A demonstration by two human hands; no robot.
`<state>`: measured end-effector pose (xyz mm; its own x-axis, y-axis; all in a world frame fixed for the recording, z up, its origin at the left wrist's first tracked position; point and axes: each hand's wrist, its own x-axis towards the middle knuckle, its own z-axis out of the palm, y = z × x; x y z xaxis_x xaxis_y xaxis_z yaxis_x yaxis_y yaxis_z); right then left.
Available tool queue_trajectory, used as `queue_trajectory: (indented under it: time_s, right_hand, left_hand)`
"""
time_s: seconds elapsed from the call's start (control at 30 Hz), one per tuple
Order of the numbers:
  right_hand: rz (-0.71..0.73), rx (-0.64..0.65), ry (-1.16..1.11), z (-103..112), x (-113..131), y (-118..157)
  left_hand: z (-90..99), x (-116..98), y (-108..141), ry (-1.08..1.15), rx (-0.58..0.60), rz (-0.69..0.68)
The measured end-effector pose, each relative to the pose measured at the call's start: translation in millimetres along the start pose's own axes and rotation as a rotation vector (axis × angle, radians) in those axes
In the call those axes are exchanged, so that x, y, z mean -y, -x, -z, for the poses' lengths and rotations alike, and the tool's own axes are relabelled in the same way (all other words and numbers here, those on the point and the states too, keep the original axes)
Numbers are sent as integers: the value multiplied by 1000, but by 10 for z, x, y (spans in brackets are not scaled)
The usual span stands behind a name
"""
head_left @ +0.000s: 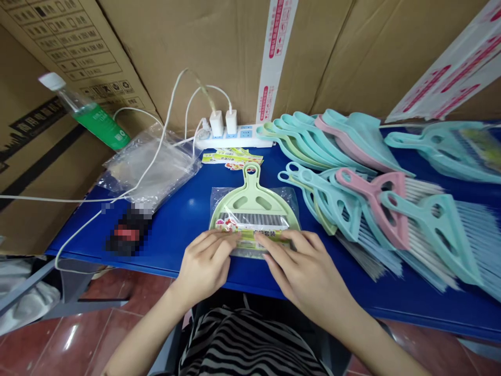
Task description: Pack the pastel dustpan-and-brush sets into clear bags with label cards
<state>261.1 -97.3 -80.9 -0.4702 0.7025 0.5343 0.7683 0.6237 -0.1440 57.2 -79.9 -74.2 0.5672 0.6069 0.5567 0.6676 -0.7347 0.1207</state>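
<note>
A light green dustpan [270,198] with a brush nested in it lies flat in a clear plastic bag [293,196], its ring handle pointing away from me. A printed yellow-green label card [270,235] crosses its near part. My left hand [209,258] is closed at the near left of this bagged set, fingertips bent down on the card. From the right, my right hand [301,261] holds the near edge, with index fingertip on the card and thumb lower at the bag's edge. Both hands partly cover the near end of the bag.
To the right lie stacked dustpans [332,138], several brushes [352,209] and a bagged set [442,149]. A power strip [238,137] with white cables, loose label cards [235,158], plastic bags [152,162], a bottle [97,122] and a blurred dark object [129,232] sit at back and left.
</note>
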Motion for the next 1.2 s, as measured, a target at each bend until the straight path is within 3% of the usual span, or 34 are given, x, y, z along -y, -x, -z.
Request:
queue_trajectory:
  time_s: [0.4,0.77,1.2]
  right_hand:
    - [-30,-39,-19,68,-142,-12]
    - [-32,5,-74,127,-145,-13]
    - [-17,31,26,214,-275,44]
  left_hand:
    - [43,43,0,-151,35,25]
    - [22,38,0,-131,-1,-128]
    - [6,53,-9,-106,60,-32]
